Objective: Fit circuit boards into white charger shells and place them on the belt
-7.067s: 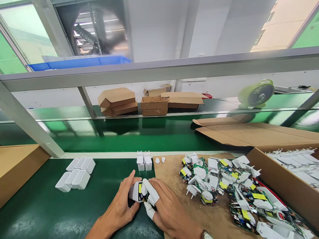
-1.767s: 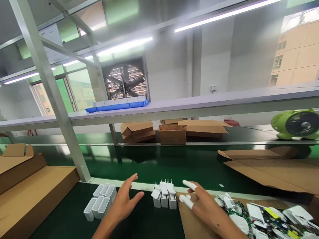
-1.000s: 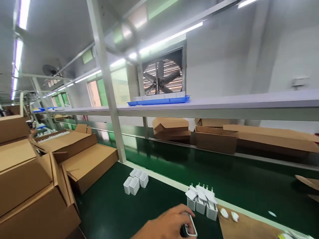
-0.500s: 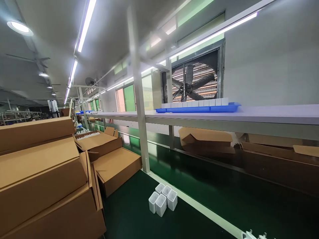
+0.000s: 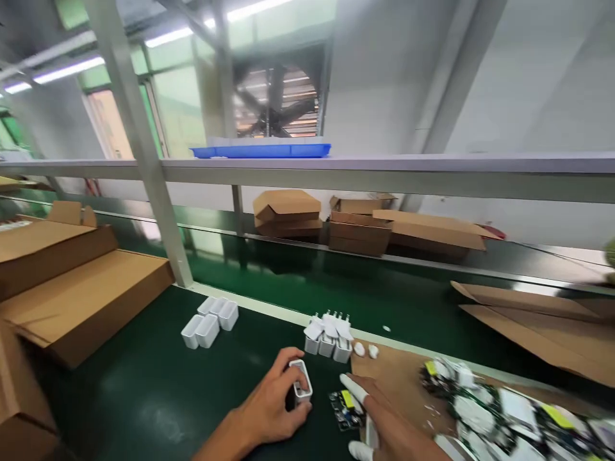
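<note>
My left hand (image 5: 271, 403) is closed around an empty white charger shell (image 5: 300, 381), held upright with its open end up, just above the green mat. My right hand (image 5: 384, 426), with white finger cots on its fingertips, pinches a small circuit board (image 5: 344, 406) with a yellow part, right beside the shell. Behind them stand three finished white plug adapters (image 5: 329, 334) with prongs up. More empty white shells (image 5: 210, 315) sit in a cluster to the left.
A brown cardboard sheet (image 5: 398, 378) carries a heap of boards and white plug parts (image 5: 485, 410) at right. Two white finger cots (image 5: 365, 349) lie near its far corner. Flat cardboard boxes (image 5: 81, 288) are stacked at left. A metal post (image 5: 144, 160) rises behind the mat.
The view swung far left to the boxes, then back down to the mat. My left hand picked up an empty shell; my right hand now holds a circuit board beside it.
</note>
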`<state>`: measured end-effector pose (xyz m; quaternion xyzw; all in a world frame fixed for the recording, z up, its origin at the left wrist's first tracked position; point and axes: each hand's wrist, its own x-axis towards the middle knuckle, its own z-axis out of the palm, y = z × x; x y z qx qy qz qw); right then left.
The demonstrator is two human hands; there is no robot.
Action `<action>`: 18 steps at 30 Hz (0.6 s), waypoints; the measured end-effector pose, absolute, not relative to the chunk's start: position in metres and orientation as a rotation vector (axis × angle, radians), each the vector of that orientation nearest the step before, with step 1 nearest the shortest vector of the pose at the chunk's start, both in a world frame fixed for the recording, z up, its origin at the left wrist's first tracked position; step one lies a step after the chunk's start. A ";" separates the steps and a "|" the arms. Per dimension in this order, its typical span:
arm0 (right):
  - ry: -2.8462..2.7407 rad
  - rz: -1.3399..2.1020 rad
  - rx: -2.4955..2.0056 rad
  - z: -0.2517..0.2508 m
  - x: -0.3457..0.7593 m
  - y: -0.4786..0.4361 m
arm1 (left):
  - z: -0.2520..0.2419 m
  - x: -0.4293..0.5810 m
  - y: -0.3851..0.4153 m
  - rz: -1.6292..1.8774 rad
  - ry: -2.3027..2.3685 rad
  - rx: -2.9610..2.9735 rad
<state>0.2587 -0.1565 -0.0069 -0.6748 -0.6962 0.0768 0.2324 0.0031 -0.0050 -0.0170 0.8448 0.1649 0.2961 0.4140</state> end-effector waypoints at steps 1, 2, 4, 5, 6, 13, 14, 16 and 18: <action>-1.945 0.301 -1.883 -0.005 0.259 -0.163 | -0.016 0.002 -0.005 0.713 0.420 2.121; -1.957 0.361 -1.888 -0.003 0.257 -0.168 | -0.016 0.002 -0.005 0.683 0.422 2.123; -1.933 0.364 -1.849 0.004 0.251 -0.171 | -0.016 0.001 -0.008 0.641 0.402 2.135; -1.920 0.327 -1.810 0.007 0.248 -0.171 | -0.017 0.001 -0.010 0.629 0.390 2.142; -1.912 0.281 -1.771 0.009 0.245 -0.171 | -0.018 0.001 -0.012 0.617 0.384 2.147; -1.877 0.039 -1.727 -0.005 0.240 -0.166 | -0.023 0.001 -0.010 0.535 0.405 2.100; -1.877 0.018 -1.746 -0.009 0.243 -0.167 | -0.024 0.002 -0.008 0.553 0.409 2.099; -1.909 0.004 -1.758 -0.018 0.251 -0.172 | -0.025 0.005 -0.005 0.600 0.410 2.093; -1.927 -0.014 -1.722 -0.030 0.263 -0.175 | -0.021 0.007 -0.003 0.624 0.418 2.074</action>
